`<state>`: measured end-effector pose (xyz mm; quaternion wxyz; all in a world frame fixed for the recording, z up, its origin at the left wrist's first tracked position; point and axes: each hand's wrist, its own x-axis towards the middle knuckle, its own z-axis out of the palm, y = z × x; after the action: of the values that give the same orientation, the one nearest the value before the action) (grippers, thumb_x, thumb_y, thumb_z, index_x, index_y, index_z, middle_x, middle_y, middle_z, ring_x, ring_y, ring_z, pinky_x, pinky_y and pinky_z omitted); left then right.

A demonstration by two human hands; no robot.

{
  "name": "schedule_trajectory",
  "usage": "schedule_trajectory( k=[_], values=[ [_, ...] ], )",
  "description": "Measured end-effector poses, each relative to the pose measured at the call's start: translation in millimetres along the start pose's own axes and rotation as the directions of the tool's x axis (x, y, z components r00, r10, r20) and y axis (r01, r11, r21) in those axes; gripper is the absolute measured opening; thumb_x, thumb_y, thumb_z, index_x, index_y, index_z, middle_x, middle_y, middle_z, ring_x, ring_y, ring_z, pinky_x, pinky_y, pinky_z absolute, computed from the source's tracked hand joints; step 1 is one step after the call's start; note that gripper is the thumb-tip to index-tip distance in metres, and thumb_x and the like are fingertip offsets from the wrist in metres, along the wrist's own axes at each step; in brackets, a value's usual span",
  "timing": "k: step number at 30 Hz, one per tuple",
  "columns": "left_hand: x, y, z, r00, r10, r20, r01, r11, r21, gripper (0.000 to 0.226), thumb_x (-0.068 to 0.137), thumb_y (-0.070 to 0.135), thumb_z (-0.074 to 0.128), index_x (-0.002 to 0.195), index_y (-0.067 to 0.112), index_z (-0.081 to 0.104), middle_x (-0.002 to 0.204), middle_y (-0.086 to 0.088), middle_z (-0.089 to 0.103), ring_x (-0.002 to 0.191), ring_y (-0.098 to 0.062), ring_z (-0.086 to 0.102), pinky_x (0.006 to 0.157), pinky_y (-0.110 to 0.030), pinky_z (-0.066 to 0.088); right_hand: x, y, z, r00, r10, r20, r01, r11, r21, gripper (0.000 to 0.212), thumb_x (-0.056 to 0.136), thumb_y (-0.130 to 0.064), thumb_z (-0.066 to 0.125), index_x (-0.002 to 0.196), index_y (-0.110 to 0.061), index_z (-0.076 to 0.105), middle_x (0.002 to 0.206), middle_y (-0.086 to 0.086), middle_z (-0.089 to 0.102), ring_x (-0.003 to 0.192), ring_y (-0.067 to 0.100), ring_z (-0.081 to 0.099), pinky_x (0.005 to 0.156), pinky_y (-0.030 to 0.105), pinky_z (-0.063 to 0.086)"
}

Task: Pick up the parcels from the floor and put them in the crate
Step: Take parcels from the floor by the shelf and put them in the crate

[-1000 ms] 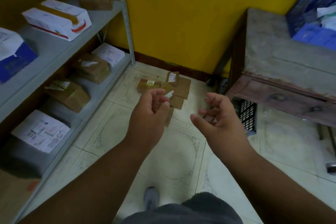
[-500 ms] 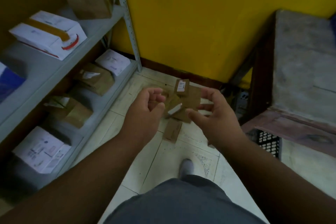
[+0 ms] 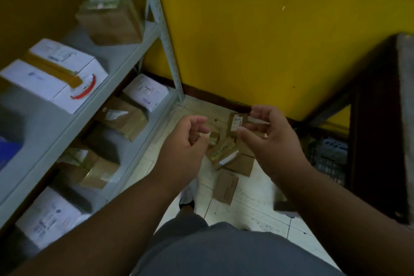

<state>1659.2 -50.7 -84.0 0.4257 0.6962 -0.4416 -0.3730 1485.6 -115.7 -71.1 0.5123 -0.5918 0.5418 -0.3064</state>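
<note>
Several brown parcels [image 3: 233, 157] on floor tiles, black crate [image 3: 329, 159] alongside.

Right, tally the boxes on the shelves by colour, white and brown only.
White boxes: 3
Brown boxes: 3
Total: 6

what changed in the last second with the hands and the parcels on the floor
Both hands, left hand and right hand, moved forward and down toward the parcels as the person leaned in. Neither has taken hold yet. The parcels stayed in their pile on the floor.
</note>
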Motion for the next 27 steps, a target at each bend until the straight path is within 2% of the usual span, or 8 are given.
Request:
schedule_trajectory(
  k=[5,9,12,16,19,21,25,27],
  values=[
    [119,-3,8,0.982,0.045,0.182,-0.041,0.999,-0.026,0.031,0.095,0.014,0.057,0.105,0.043,0.054,0.101,0.013,0.065,0.088,-0.006,0.062,0.074,-0.017,0.050,74,2,13,0.985,0.085,-0.149,-0.081,0.996,0.030,0.051,0.086,-0.021,0.076,0.130,-0.029,0.053,0.117,-0.016,0.057,0.104,0.003,0.061,0.071,0.018,0.053],
    [199,-18,30,0.969,0.028,0.246,-0.020,0.999,-0.035,0.026,0.094,0.017,0.059,0.104,0.041,0.056,0.098,0.015,0.066,0.084,0.003,0.061,0.069,-0.010,0.046,130,24,26,0.969,0.181,-0.166,-0.175,0.983,0.051,0.045,0.085,-0.023,0.076,0.108,-0.052,0.052,0.106,-0.032,0.060,0.094,-0.008,0.062,0.065,0.016,0.052],
    [248,-49,60,0.965,-0.052,0.257,0.068,0.996,-0.053,0.025,0.093,0.014,0.059,0.103,0.037,0.058,0.098,0.012,0.068,0.086,-0.009,0.065,0.067,-0.015,0.050,179,64,35,0.947,0.267,-0.176,-0.252,0.962,0.103,0.045,0.086,-0.021,0.077,0.106,-0.051,0.050,0.094,-0.035,0.060,0.091,-0.010,0.062,0.060,0.012,0.051],
    [311,-109,118,0.962,-0.172,0.212,0.181,0.983,-0.025,0.029,0.095,0.011,0.057,0.100,0.039,0.058,0.102,0.013,0.069,0.090,-0.008,0.066,0.070,-0.021,0.051,254,148,50,0.905,0.374,-0.205,-0.346,0.924,0.161,0.046,0.086,-0.020,0.077,0.116,-0.043,0.051,0.101,-0.030,0.057,0.090,-0.009,0.063,0.059,0.012,0.052],
    [353,-174,172,0.950,-0.260,0.170,0.273,0.960,-0.056,0.023,0.096,0.015,0.057,0.103,0.037,0.058,0.102,0.014,0.069,0.093,-0.005,0.066,0.076,-0.025,0.051,313,231,60,0.872,0.449,-0.193,-0.424,0.892,0.157,0.041,0.086,-0.023,0.076,0.106,-0.048,0.050,0.103,-0.028,0.055,0.089,-0.007,0.063,0.053,0.006,0.048],
    [377,-226,210,0.935,-0.324,0.145,0.333,0.942,-0.042,0.020,0.097,0.022,0.056,0.108,0.038,0.058,0.105,0.014,0.067,0.094,-0.004,0.065,0.074,-0.028,0.052,350,294,70,0.857,0.478,-0.195,-0.457,0.878,0.143,0.036,0.087,-0.024,0.075,0.096,-0.046,0.049,0.096,-0.028,0.055,0.079,-0.013,0.063,0.051,0.005,0.046],
    [422,-340,288,0.874,-0.464,0.143,0.473,0.880,-0.037,0.024,0.099,0.018,0.054,0.119,0.031,0.056,0.115,0.011,0.063,0.097,-0.002,0.060,0.069,-0.018,0.046,408,427,96,0.825,0.549,-0.132,-0.547,0.835,0.056,0.032,0.090,-0.026,0.072,0.106,-0.037,0.047,0.087,-0.027,0.045,0.072,-0.005,0.054,0.064,0.011,0.045],
    [436,-396,317,0.862,-0.484,0.154,0.489,0.872,0.004,0.026,0.098,0.014,0.053,0.120,0.027,0.056,0.115,0.009,0.063,0.101,-0.005,0.060,0.072,-0.018,0.044,423,490,110,0.802,0.591,-0.087,-0.593,0.805,0.010,0.033,0.091,-0.027,0.070,0.109,-0.036,0.044,0.088,-0.026,0.042,0.074,-0.005,0.048,0.062,0.014,0.043]
  ],
)
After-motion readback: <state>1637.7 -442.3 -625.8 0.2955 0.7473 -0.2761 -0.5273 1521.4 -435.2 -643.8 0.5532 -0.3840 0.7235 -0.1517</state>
